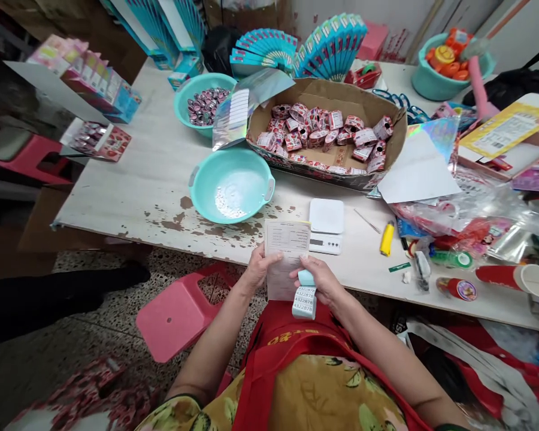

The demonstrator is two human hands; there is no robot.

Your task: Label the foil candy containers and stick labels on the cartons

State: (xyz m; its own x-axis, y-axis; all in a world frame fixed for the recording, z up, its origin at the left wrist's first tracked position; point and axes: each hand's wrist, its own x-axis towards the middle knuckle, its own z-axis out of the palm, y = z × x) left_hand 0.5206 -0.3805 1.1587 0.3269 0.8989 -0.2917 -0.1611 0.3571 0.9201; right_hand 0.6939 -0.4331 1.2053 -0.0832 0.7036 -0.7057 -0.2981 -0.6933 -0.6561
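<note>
My left hand point(259, 266) pinches the left edge of a printed paper sheet point(282, 263), held upright at the table's front edge. On its right side, my right hand point(318, 276) grips the same sheet and also has a small roll of number labels point(304, 302), whose strip hangs down below the fingers. A white digital scale point(326, 222) lies just behind the sheet. Left of the scale stands a turquoise basin point(232, 187) with small white pieces at its bottom.
A cardboard box point(327, 90) of red-and-white rolls stands behind, beside a basin of small tins point(205, 100). A yellow lighter point(387, 239), tapes and plastic bags lie right. A pink stool point(175, 320) stands below left.
</note>
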